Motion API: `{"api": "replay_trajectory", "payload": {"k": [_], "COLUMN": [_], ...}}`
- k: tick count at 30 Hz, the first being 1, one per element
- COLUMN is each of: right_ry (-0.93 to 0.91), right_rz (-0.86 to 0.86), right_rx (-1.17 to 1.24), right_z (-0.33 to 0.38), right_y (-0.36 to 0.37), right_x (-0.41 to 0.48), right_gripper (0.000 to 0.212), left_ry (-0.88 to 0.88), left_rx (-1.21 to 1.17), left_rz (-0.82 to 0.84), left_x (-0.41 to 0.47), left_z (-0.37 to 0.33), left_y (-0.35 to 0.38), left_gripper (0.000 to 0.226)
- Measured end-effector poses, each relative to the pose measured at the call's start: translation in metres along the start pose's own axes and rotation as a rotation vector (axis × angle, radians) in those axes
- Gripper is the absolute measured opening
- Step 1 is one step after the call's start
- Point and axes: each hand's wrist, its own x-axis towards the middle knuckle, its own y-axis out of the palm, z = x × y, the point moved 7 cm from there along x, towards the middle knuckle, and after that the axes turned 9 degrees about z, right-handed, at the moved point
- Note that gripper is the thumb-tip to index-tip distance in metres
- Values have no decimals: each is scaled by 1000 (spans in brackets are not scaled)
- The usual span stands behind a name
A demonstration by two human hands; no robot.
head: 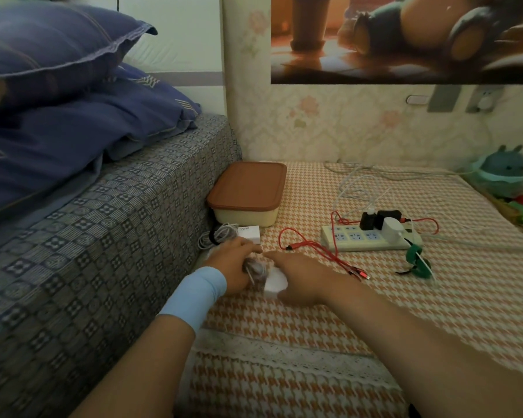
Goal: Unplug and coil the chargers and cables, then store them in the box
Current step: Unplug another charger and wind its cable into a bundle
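White charger [274,283] gripped by right hand [298,274]; grey coiled cable [255,270] clamped in left hand [231,265]; hands together, near box [245,219].

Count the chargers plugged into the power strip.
3. One black charger sits on the far row of the power strip. A second black charger is just right of it, and a white charger stands in front. Another could hide behind these.
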Motion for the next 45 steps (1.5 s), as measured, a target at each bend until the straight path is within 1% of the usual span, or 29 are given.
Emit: {"api": "replay_trajectory", "payload": {"k": [2,5,7,10,12,14,15,17,19,21,24,26,28,30,33,34,36,39,42,45], "right_ry": [36,174,198,161,105,62,49,39,38,29,-20,-36,-39,-34,13,40,93,149,217,315], "right_rz": [-58,-61,-119,-219,-285,-328,-340,-352,-373,-388,-354,-322,-323,-367,-438,-466,-519,-574,-648,-745], "right_rx": [89,42,61,173,249,285,286,250,217,215,193,170,173,175,161,165,194,208,217,148], "right_z": [-9,-25,-30,-30,-24,-17,-15,-11,-9,-8,-9,-12,-16,-24,-43,-52,-74,-110,-148,-184], "right_y": [0,3,2,0,-2,-2,-1,-1,1,3,4,1,-5,-15,-29,-34,-45,-56,-70,-83], "right_x": [10,20,23,32,41,51,56,63,66,68,69,65,56,42,18,9,-10,-33,-54,-72], "right_gripper": [86,76,77,77,74,65,59,50,46,46,48,49,48,44,29,23,18,16,17,20], "left_ry": [-12,-86,-121,-174,-221,-264,-272,-264,-235,-213,-219,-270,-306,-276,-135,-82,-12,70,142,179], "left_rx": [-35,-24,57,245,305,341,344,214,105,133,124,133,137,77,-102,-165,-230,-174,-98,-62], "left_rz": [44,-21,-18,-94,-115,-125,-142,-182,-171,-84,20,39,-3,-87,-191,-211,-199,-157,-155,-143], "left_x": [-1,3,4,7,8,10,12,14,18,24,28,26,23,22,25,27,33,51,72,96], "left_z": [3,15,17,17,23,34,40,51,59,61,59,56,50,35,-1,-15,-46,-91,-134,-172], "left_y": [5,-3,-12,-31,-39,-40,-40,-39,-32,-20,-10,-12,-19,-31,-44,-45,-42,-32,-25,-16], "left_gripper": [58,50,43,36,39,44,46,43,40,44,50,58,60,52,44,45,45,43,41,42]}}
